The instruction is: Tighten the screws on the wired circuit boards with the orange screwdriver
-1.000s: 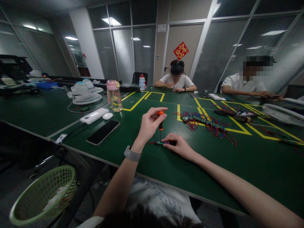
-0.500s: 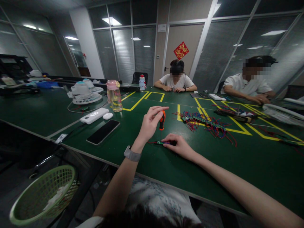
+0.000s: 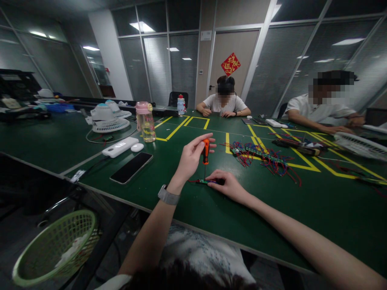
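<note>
An orange-and-black screwdriver (image 3: pixel 206 152) stands upright, its thin shaft pointing down at a small green circuit board (image 3: pixel 203 181). My left hand (image 3: pixel 192 157) is closed on its handle, thumb on the near side and fingers reaching round behind. On the green tabletop, my right hand (image 3: pixel 228 186) pinches the right end of the board and its wires between thumb and fingers. A red wire comes out of the board's left end. Where the screwdriver tip meets the board is too small to make out.
A row of wired circuit boards (image 3: pixel 261 155) lies to the right. On the left are a phone (image 3: pixel 132 167), a white power bank (image 3: pixel 120 147), a pink-lidded bottle (image 3: pixel 145 123) and a white fan (image 3: pixel 105 117). Two people sit across the table; a green basket (image 3: pixel 57 245) stands below its edge.
The fingers of my left hand have shifted and spread around the screwdriver handle, which stays upright in place. My right hand and the board have not moved. The person at right moved their arms.
</note>
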{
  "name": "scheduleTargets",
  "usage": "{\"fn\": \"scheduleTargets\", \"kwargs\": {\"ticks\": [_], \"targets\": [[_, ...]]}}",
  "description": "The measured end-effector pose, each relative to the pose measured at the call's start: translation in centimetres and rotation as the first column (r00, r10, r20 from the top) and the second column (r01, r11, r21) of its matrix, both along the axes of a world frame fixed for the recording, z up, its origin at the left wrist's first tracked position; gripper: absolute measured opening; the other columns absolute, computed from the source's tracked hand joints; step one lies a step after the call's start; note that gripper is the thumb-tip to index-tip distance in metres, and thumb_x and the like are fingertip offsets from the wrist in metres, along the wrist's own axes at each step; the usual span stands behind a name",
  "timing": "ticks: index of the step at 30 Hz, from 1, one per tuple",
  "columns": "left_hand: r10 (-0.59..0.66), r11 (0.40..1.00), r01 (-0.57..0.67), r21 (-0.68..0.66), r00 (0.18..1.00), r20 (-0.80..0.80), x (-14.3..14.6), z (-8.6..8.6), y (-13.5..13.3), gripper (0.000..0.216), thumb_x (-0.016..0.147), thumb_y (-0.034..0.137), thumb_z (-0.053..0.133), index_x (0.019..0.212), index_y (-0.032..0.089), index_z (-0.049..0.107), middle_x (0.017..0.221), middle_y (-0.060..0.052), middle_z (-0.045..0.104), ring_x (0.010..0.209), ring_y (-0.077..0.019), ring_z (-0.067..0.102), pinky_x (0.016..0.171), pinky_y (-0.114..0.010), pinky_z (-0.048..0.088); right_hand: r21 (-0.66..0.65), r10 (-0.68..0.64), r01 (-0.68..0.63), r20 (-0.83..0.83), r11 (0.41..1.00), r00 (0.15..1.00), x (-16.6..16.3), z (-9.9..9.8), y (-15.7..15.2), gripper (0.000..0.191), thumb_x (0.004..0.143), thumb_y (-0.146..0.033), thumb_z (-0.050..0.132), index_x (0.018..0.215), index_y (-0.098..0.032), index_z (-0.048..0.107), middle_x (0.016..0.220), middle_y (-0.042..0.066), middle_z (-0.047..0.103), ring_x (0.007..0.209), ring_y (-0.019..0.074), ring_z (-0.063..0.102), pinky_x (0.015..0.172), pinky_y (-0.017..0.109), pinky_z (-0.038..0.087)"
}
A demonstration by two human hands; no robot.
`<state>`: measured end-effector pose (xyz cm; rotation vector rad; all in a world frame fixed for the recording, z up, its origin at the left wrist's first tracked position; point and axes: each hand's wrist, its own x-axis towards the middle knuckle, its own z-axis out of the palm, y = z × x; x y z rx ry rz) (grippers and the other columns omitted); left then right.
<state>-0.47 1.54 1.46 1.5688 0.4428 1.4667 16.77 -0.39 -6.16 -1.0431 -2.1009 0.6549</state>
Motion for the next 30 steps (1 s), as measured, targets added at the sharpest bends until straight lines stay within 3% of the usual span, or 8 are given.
{"fn": "scheduleTargets", "kwargs": {"ticks": [3, 6, 9, 12, 17, 22, 27, 30], "targets": [[0.101, 0.995, -0.101, 0.018, 0.994, -0.045, -0.03, 0.04, -0.09, 0.025, 0.084, 0.029, 0.062, 0.106, 0.018, 0.066, 0.099, -0.007, 0.067, 0.083, -0.0155, 0.065, 0.074, -0.028, 0.054, -0.005, -0.002, 0.002, 0.0, 1.0, 1.0, -0.02, 0.1, -0.07, 0.016, 0.081, -0.024, 0.065, 0.093, -0.018, 0.074, 0.087, 0.006, 0.068, 0.08, 0.0179, 0.062, 0.074, 0.031, 0.049], [0.214, 0.974, -0.204, 0.096, 0.97, -0.113, -0.19, 0.15, -0.17, 0.02, 0.08, 0.029, 0.067, 0.097, 0.02, 0.07, 0.104, -0.007, 0.064, 0.09, -0.0155, 0.062, 0.073, -0.024, 0.052, -0.006, -0.007, 0.007, 0.006, 1.0, 1.0, -0.05, 0.2, -0.14, 0.016, 0.081, -0.023, 0.065, 0.093, -0.018, 0.074, 0.087, 0.006, 0.068, 0.08, 0.0178, 0.062, 0.071, 0.03, 0.048], [0.116, 0.991, -0.111, 0.079, 0.991, -0.066, -0.16, 0.16, -0.12, 0.023, 0.088, 0.029, 0.055, 0.105, 0.022, 0.069, 0.116, -0.008, 0.061, 0.101, -0.018, 0.061, 0.081, -0.028, 0.053, -0.007, -0.007, 0.007, 0.009, 1.0, 1.0, -0.07, 0.23, -0.14, 0.017, 0.081, -0.022, 0.064, 0.093, -0.018, 0.074, 0.087, 0.006, 0.068, 0.08, 0.018, 0.062, 0.071, 0.03, 0.048], [0.01, 1.0, -0.01, 0.015, 1.0, -0.001, -0.04, 0.1, -0.09, 0.026, 0.089, 0.028, 0.053, 0.112, 0.021, 0.065, 0.109, -0.007, 0.066, 0.092, -0.0173, 0.065, 0.08, -0.032, 0.055, -0.01, -0.008, 0.009, 0.009, 1.0, 1.0, -0.06, 0.18, -0.1, 0.017, 0.081, -0.022, 0.065, 0.093, -0.017, 0.074, 0.086, 0.006, 0.068, 0.08, 0.0181, 0.062, 0.072, 0.03, 0.048], [0.218, 0.972, -0.21, 0.101, 0.973, -0.07, -0.25, 0.04, -0.02, 0.018, 0.081, 0.026, 0.065, 0.097, 0.02, 0.072, 0.106, -0.006, 0.062, 0.091, -0.0149, 0.062, 0.072, -0.023, 0.053, -0.011, -0.009, 0.009, 0.001, 1.0, 1.0, -0.03, 0.07, -0.05, 0.017, 0.08, -0.023, 0.065, 0.094, -0.018, 0.074, 0.088, 0.007, 0.068, 0.082, 0.0183, 0.062, 0.072, 0.03, 0.048], [0.007, 1.0, -0.007, 0.004, 1.0, 0.011, -0.2, -0.17, 0.19, 0.028, 0.09, 0.028, 0.051, 0.114, 0.021, 0.065, 0.115, -0.008, 0.064, 0.098, -0.0184, 0.064, 0.084, -0.033, 0.055, -0.012, -0.009, 0.009, 0.002, 1.0, 1.0, -0.03, 0.1, -0.09, 0.017, 0.08, -0.021, 0.065, 0.093, -0.016, 0.074, 0.087, 0.007, 0.067, 0.08, 0.0181, 0.062, 0.072, 0.03, 0.048], [0.191, 0.98, -0.188, 0.065, 0.981, -0.045, -0.22, -0.07, 0.15, 0.021, 0.079, 0.026, 0.067, 0.099, 0.018, 0.071, 0.103, -0.007, 0.066, 0.092, -0.0169, 0.064, 0.08, -0.027, 0.053, -0.02, -0.006, 0.007, 0.006, 1.0, 1.0, 0.01, 0.05, -0.1, 0.017, 0.081, -0.021, 0.064, 0.094, -0.016, 0.074, 0.087, 0.007, 0.067, 0.08, 0.0179, 0.061, 0.072, 0.03, 0.048], [0.12, 0.992, -0.119, 0.042, 0.993, -0.007, -0.19, -0.07, 0.13, 0.022, 0.085, 0.027, 0.06, 0.102, 0.02, 0.07, 0.118, -0.008, 0.061, 0.101, -0.0192, 0.063, 0.082, -0.029, 0.054, -0.014, -0.001, 0.001, 0.005, 1.0, 1.0, 0.04, -0.06, -0.03, 0.017, 0.081, -0.021, 0.065, 0.094, -0.016, 0.074, 0.087, 0.007, 0.067, 0.081, 0.0182, 0.061, 0.073, 0.03, 0.048]]}}
